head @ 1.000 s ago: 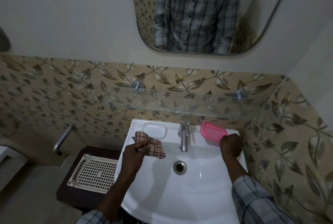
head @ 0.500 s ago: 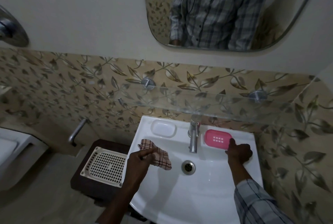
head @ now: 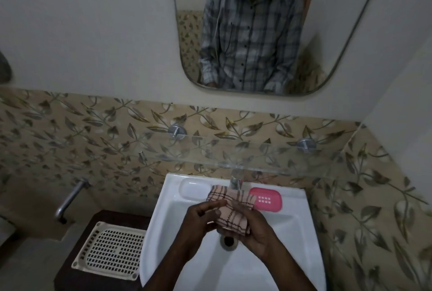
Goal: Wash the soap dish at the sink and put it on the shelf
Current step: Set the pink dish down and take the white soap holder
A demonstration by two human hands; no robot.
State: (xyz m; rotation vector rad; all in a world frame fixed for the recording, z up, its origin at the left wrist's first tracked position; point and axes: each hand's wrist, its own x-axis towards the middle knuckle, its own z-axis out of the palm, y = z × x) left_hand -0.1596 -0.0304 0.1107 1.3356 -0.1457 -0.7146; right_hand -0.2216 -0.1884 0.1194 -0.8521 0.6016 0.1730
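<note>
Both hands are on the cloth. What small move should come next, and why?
Probably the right hand should let go of the checked pink-and-brown cloth and take the pink plastic soap dish: it lies untouched on the white sink's ledge, and the left hand also holds the cloth.

Two hands at mid-frame: left hand (head: pixel 198 223), right hand (head: pixel 256 232). One checked cloth (head: pixel 230 206). One pink soap dish (head: pixel 266 199). One sink (head: pixel 292 232), one tap (head: pixel 236 182), one drain (head: pixel 228 241). One glass shelf (head: pixel 233 155) on two fittings: left mount (head: pixel 177 131), right mount (head: pixel 306 144). One mirror (head: pixel 350 33). One perforated tray (head: pixel 109 251), lower left.
</note>
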